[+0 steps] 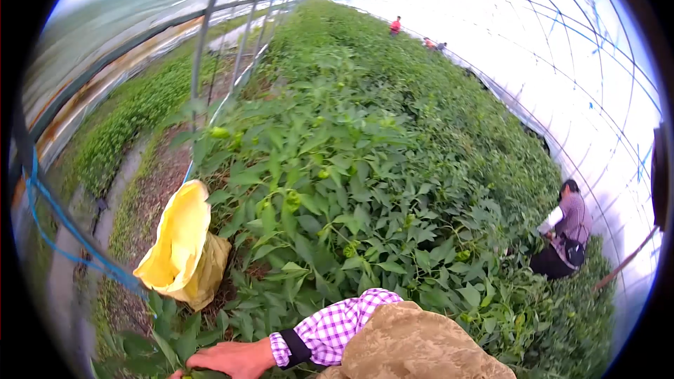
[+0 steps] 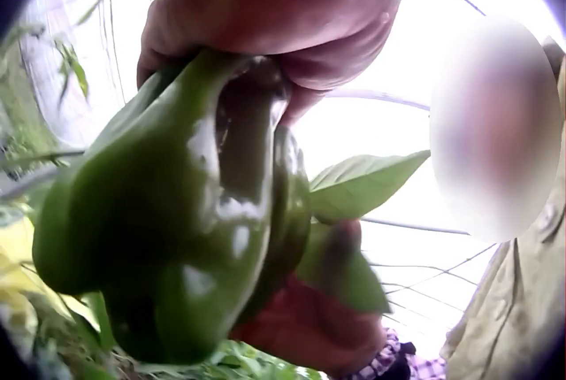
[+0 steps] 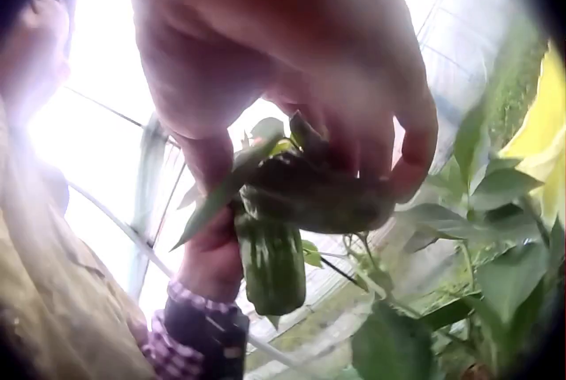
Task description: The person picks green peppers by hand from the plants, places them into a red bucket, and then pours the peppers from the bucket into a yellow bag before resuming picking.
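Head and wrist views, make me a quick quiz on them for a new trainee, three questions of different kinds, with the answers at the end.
1. Multiple choice: In the head view, what colour is the sack beside the plants?
A) blue
B) yellow
C) black

2. True or false: In the left wrist view, the left hand grips a green pepper.

3. Fill in the blank: In the head view, a ____ band sits over the cuff end of the checked sleeve.

Key: 1 B; 2 true; 3 black.
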### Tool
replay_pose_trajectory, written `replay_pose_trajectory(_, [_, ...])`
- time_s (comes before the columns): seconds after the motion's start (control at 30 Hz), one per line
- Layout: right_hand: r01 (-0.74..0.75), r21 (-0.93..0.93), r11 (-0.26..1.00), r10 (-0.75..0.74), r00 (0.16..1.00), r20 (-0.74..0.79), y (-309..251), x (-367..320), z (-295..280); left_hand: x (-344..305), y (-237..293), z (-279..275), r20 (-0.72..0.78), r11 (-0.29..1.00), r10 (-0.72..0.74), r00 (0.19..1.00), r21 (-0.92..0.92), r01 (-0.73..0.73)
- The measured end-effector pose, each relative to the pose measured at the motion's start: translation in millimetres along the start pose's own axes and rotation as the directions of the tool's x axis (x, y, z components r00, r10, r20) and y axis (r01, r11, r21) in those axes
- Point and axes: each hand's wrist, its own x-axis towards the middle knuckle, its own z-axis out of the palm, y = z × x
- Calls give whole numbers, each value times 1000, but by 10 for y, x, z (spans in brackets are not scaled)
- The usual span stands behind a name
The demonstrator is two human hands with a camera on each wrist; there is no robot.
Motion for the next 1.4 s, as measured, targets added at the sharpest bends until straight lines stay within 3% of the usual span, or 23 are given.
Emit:
replay_pose_trajectory(0.07, [31,-164,986,-68,972,-224,-81,-277,-208,58,299,283,127,996,84,988,-35,-80])
replay_pose_trajectory(0.27, [55,-333,941,-184,911,-370,-557,-1152,-471,35,960,781,303,969,225,926,-171,-180])
replay_pose_trajectory(0.33, [53,-442,896,-261,867,-424,-733,-1405,-508,27,1078,928,400,911,406,822,-250,-329])
replay_pose_trajectory(0.4, [-6,-523,852,-301,812,-500,-855,-1639,-492,-15,1165,1087,419,912,410,810,-219,-348])
replay_pose_trajectory(0.47, [-45,-512,858,-287,785,-549,-863,-1808,-470,-62,1181,1256,466,882,469,750,-290,-372])
replay_pose_trajectory(0.53, [5,-507,862,-364,702,-612,-902,-1923,-458,-7,956,1456,420,892,412,809,-367,-263])
replay_pose_trajectory(0.57, [-6,-529,849,-386,675,-628,-914,-1985,-478,-138,1087,1577,464,925,373,803,-247,-287])
replay_pose_trajectory(0.6, [-57,-441,896,-242,770,-590,-893,-2057,-505,-266,1194,1672,450,932,362,816,-161,-325])
replay_pose_trajectory(0.63, [-37,-418,908,-233,784,-575,-854,-2112,-520,-295,1171,1656,498,946,320,806,-119,-302])
replay_pose_trajectory(0.7, [-131,-416,900,-69,899,-432,-762,-2174,-585,-265,1022,1504,530,957,263,806,-36,-289])
replay_pose_trajectory(0.73, [-234,-272,933,108,906,-410,-672,-2150,-552,-270,874,1352,501,970,220,837,-25,-240])
replay_pose_trajectory(0.83, [-301,-233,925,198,904,-379,-416,-1986,-581,-389,248,859,310,993,113,944,-74,-94])
replay_pose_trajectory(0.87, [-301,-227,926,217,918,-332,-407,-1862,-618,-460,64,714,259,994,17,966,-111,13])
replay_pose_trajectory(0.93, [-256,-172,951,215,950,-227,-370,-1728,-690,-700,-223,589,182,978,-81,980,-177,113])
replay_pose_trajectory(1.0, [-234,-235,944,210,970,-122,-399,-1340,-751,-901,-551,342,15,856,-358,933,-394,335])
replay_pose_trajectory(1.03, [-189,-285,940,167,981,-99,-374,-1157,-761,-950,-731,235,-21,924,-253,967,-301,235])
replay_pose_trajectory(1.2, [-205,-157,966,206,978,-6,-260,-178,-676,-1125,-1278,-63,-86,862,-355,931,-415,290])
replay_pose_trajectory(1.27, [-315,-27,949,316,949,12,-185,195,-604,-1021,-1425,-94,-93,867,-318,943,-432,250])
replay_pose_trajectory(1.33, [-357,-40,933,358,934,-7,0,497,-552,-857,-1773,-46,-101,893,-217,971,-423,155])
replay_pose_trajectory(1.37, [-374,-50,926,373,927,-20,86,605,-552,-747,-1829,-35,-8,836,-249,968,-507,211])
replay_pose_trajectory(1.4, [-394,-57,917,392,919,-32,170,712,-520,-655,-1888,-3,-9,850,-251,968,-480,217])
